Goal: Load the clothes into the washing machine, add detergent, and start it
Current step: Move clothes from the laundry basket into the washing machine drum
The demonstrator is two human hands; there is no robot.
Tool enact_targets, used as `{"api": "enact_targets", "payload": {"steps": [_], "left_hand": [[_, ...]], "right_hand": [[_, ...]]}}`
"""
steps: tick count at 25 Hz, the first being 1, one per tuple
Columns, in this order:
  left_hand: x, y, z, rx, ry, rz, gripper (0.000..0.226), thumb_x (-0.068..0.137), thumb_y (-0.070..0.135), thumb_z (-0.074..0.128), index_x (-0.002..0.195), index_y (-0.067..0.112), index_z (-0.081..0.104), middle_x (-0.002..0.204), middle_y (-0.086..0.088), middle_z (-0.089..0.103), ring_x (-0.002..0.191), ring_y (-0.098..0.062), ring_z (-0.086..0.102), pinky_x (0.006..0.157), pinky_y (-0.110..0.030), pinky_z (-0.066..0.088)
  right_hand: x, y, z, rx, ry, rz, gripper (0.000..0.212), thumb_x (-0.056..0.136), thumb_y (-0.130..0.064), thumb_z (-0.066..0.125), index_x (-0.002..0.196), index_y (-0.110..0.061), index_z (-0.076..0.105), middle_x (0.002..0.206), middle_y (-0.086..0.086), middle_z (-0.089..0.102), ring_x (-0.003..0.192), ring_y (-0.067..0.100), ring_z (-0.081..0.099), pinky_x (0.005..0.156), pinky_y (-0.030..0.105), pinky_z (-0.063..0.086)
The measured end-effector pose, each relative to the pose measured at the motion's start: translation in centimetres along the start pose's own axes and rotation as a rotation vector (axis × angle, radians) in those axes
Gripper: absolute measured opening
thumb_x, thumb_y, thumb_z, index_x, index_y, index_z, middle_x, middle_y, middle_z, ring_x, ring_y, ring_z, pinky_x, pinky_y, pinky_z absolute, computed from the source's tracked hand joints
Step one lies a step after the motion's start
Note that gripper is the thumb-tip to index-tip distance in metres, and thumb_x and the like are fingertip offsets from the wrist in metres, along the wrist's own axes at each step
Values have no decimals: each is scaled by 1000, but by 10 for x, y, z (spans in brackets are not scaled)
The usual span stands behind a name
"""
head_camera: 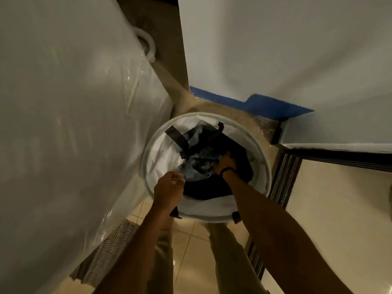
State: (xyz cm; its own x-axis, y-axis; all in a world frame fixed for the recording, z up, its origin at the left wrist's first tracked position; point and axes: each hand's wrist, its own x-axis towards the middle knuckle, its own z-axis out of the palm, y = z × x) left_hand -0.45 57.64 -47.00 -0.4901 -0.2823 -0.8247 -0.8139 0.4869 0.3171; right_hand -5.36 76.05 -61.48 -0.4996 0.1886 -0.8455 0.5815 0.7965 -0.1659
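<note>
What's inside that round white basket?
The basket holds a heap of clothes: crumpled light blue cloth on top and dark cloth around it. Both hands, left and right, reach in. Whatever lies under the heap is covered.
</note>
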Motion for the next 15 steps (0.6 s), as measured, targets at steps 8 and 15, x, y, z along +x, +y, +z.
{"api": "enact_targets", "payload": {"steps": [8, 15], "left_hand": [[-25, -38, 2, -274, 32, -168, 14, 78, 27, 63, 90, 30, 70, 93, -6, 73, 84, -30, 70, 76, -47, 60], [-149, 67, -58, -892, -423, -299, 54, 79, 64, 68, 108, 18, 68, 87, -2, 74, 87, -27, 70, 67, -36, 53]], "right_hand": [[-123, -8, 3, 348, 368, -88, 26, 94, -16, 51, 112, -6, 67, 94, 23, 65, 84, 39, 63, 68, 41, 50], [-387, -21, -95, 1055, 250, -418, 34, 84, 14, 62, 102, -11, 77, 78, 9, 65, 58, 24, 63, 52, 30, 54]]}}
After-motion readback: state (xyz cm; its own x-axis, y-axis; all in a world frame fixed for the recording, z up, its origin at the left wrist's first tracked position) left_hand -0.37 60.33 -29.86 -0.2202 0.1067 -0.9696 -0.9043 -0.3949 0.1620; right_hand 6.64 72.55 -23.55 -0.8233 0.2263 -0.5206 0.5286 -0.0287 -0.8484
